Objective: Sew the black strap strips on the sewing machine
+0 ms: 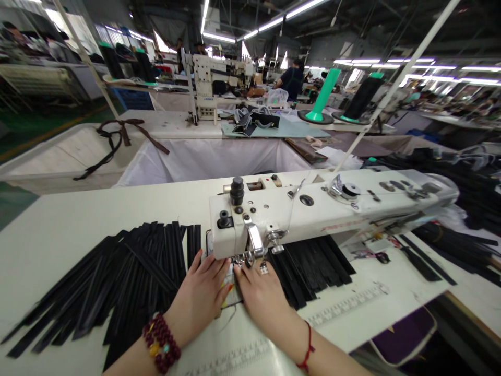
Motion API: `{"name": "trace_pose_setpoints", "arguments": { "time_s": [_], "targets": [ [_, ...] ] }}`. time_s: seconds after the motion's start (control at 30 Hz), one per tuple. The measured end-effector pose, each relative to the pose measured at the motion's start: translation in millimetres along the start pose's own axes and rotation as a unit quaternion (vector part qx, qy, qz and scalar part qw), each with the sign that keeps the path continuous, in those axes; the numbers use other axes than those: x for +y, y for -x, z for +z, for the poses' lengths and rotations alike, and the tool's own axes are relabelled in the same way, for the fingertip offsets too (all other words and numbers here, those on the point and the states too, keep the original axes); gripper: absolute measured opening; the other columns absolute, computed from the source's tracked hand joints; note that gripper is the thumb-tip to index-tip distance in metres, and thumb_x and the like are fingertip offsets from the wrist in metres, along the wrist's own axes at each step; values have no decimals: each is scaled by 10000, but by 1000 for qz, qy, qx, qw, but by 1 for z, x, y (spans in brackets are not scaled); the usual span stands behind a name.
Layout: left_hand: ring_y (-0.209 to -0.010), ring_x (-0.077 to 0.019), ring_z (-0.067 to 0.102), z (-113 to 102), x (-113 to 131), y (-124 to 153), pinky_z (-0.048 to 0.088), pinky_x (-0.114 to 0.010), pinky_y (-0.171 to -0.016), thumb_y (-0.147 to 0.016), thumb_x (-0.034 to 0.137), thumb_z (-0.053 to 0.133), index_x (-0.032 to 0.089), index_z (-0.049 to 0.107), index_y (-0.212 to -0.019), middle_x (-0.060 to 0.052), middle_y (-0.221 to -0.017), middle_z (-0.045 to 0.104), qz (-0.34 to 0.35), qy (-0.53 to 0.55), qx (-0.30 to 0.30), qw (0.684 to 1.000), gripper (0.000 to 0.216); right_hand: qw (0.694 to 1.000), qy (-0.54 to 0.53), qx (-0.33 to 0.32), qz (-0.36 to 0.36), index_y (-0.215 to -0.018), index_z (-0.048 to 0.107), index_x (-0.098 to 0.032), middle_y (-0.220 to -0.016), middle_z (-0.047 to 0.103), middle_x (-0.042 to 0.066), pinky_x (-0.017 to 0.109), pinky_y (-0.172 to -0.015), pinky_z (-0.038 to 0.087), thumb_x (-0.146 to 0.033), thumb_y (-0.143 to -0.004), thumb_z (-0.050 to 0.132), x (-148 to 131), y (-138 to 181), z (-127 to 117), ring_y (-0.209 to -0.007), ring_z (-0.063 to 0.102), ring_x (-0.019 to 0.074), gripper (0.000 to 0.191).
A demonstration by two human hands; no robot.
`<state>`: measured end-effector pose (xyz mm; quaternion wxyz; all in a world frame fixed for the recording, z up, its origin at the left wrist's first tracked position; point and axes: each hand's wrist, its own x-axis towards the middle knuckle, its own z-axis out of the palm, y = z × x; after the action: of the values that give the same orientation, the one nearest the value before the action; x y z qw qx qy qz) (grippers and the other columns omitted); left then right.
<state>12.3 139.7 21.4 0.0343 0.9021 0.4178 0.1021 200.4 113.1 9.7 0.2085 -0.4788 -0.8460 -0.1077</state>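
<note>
- L hand (pixel 201 297): flat, palm down, fingers spread a bit, pressing on the worktop (pixel 47 245) just in front of the sewing machine head (pixel 250 224); grips nothing, fingertips close under the presser foot (pixel 245 259). Dark red bead bracelet (pixel 161 342) on the wrist.
- R hand (pixel 260 292): also flat and open, fingers pointing to the needle area, side by side w/ the L hand, nearly touching. Thin red cord (pixel 307 347) on the wrist.
- Workpiece under the fingers: mostly hidden by both hands; only a thin dark edge (pixel 230 304) shows between them, can't tell shape.
- Black strips, L pile (pixel 117 282): long, narrow, flat, slightly glossy, fanned out toward the worktop's near-left corner; touches the L hand's outer side.
- Black strips, R pile (pixel 313 263): shorter stack under the machine arm, just beside the R hand.
- Machine: off-white metal, smooth, black knobs on top, arm runs off to the right.
- Printed ruler tape (pixel 348 305) along the near edge, right of the R wrist.
- Room: bare worktop strip between wrists and near edge; far-left part of the top open too; tight at the needle, piles hemming both sides.
- More black strips (pixel 450 245) at the far-right edge.
</note>
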Motion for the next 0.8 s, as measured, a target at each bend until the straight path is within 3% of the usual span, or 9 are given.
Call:
{"name": "trace_pose_setpoints", "arguments": {
  "time_s": [0.53,0.8],
  "targets": [
    [-1193,-299,556,1,1,-2,352,-502,-1103,-956,336,539,176,710,-1050,-97,-1101,719,-19,-4,-7,1000,252,993,-101,48,41,-1129,655,-153,-985,652,75,340,-814,395,-113,-984,416,14,53,-58,-877,582,197,282],
    [-1187,-291,567,-1,-1,-4,332,-516,-1122,-967,361,511,173,698,-1124,-96,-1182,711,-13,-2,-13,1000,309,992,1,32,122,-1137,630,-171,-987,632,86,365,-779,410,-250,-1047,403,55,84,-71,-868,598,224,257]
  ]
}}
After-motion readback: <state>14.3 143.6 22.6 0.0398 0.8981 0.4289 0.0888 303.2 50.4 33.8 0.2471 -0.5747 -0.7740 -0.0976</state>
